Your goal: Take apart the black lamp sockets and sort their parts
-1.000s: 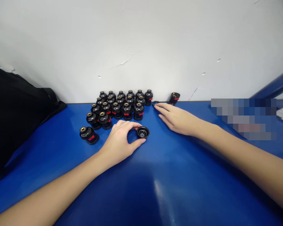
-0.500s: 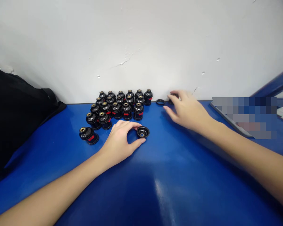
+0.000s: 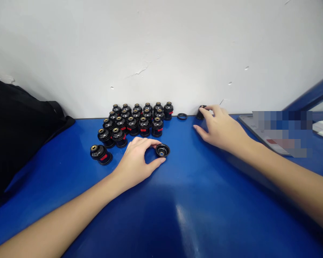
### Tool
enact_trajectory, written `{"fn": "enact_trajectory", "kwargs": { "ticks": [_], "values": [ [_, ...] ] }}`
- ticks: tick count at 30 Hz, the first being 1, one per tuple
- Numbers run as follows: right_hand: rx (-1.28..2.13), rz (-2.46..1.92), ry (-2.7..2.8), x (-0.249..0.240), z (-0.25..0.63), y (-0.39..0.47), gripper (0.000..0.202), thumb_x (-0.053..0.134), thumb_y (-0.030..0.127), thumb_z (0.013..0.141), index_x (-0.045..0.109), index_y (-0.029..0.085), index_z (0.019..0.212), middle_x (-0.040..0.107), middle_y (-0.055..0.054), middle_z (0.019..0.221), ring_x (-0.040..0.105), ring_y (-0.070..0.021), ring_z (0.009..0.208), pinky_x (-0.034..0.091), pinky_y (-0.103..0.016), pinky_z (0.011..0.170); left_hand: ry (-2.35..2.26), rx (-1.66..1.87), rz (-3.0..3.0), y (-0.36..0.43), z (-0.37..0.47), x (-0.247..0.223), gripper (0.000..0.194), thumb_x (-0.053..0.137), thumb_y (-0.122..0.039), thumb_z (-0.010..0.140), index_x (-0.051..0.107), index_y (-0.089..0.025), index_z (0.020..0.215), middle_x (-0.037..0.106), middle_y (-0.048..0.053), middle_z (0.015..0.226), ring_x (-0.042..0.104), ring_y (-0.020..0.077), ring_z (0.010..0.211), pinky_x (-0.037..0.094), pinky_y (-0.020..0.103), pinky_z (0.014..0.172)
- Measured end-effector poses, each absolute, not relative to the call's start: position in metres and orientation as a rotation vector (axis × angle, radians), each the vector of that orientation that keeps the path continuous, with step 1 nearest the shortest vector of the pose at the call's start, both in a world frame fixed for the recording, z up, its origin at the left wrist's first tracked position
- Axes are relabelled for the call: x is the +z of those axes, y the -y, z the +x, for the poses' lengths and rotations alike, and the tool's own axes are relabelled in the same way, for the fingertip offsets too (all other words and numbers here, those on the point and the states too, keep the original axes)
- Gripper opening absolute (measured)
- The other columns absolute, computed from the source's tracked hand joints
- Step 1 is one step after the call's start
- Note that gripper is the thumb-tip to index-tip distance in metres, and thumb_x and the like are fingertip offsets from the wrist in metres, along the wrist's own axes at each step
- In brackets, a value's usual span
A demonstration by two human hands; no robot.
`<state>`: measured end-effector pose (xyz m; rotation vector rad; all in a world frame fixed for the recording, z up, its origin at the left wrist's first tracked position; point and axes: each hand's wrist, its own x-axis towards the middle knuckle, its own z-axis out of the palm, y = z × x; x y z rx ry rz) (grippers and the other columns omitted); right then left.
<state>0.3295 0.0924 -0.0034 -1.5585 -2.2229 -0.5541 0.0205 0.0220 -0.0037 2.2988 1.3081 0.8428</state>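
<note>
My left hand (image 3: 138, 157) has its thumb and fingers around a black cup-shaped lamp-socket cap (image 3: 163, 151), hollow side up, with a small metal-rimmed hole at its bottom. Toward the wall, my right hand (image 3: 218, 125) has its fingertips at a dark, rounded part (image 3: 200, 112), partly hidden behind the fingers; its thumb stands apart from that part. Between this part and the rows lies a thin black ring (image 3: 182, 116). Several black lamp sockets (image 3: 157, 127) with brass-coloured threaded tops and red marks stand in rows. One more socket (image 3: 101, 154) stands at the near left.
The blue tabletop (image 3: 161, 215) meets a white wall (image 3: 177, 53) at the back. Black cloth or a bag (image 3: 24, 136) covers the left side. A grey flat tray-like object (image 3: 247, 123), partly blurred out, lies right, near a blue frame bar (image 3: 309, 91).
My right hand has moved slightly right and its thumb has drawn back, showing more of the dark part by the wall. My left hand stays around the cap.
</note>
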Motion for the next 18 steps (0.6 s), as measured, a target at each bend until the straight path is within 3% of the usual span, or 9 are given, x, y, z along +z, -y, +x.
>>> {"fn": "enact_trajectory", "kwargs": {
  "ticks": [6, 16, 18],
  "values": [
    [-0.484, -1.521, 2.235, -0.005, 0.3326, -0.0988, 0.063, 0.056, 0.044, 0.1, 0.053, 0.01, 0.152, 0.061, -0.029, 0.141, 0.066, -0.0465, 0.122, 0.061, -0.064, 0.099, -1.302, 0.863, 2.305, -0.0215, 0.0199, -0.0053, 0.031, 0.083, -0.025, 0.09, 0.071, -0.026, 0.118, 0.08, 0.003, 0.116, 0.066, 0.0284, 0.114, 0.053, 0.049, 0.103],
    [-0.453, -1.546, 2.263, -0.0024, 0.3297, -0.0974, 0.067, 0.055, 0.045, 0.102, 0.054, 0.0, 0.151, 0.059, -0.034, 0.143, 0.063, -0.0489, 0.128, 0.056, -0.063, 0.108, -1.304, 0.85, 2.298, -0.0213, 0.0211, -0.0037, 0.031, 0.083, -0.024, 0.09, 0.071, -0.025, 0.118, 0.079, 0.003, 0.117, 0.066, 0.0282, 0.114, 0.052, 0.049, 0.103],
    [-0.439, -1.527, 2.26, -0.0034, 0.3309, -0.0988, 0.067, 0.055, 0.045, 0.102, 0.053, 0.002, 0.153, 0.059, -0.033, 0.144, 0.063, -0.0488, 0.129, 0.055, -0.064, 0.109, -1.304, 0.849, 2.299, -0.0213, 0.021, -0.0038, 0.03, 0.083, -0.024, 0.09, 0.071, -0.026, 0.118, 0.079, 0.003, 0.117, 0.066, 0.0282, 0.114, 0.052, 0.049, 0.103]
  ]
}}
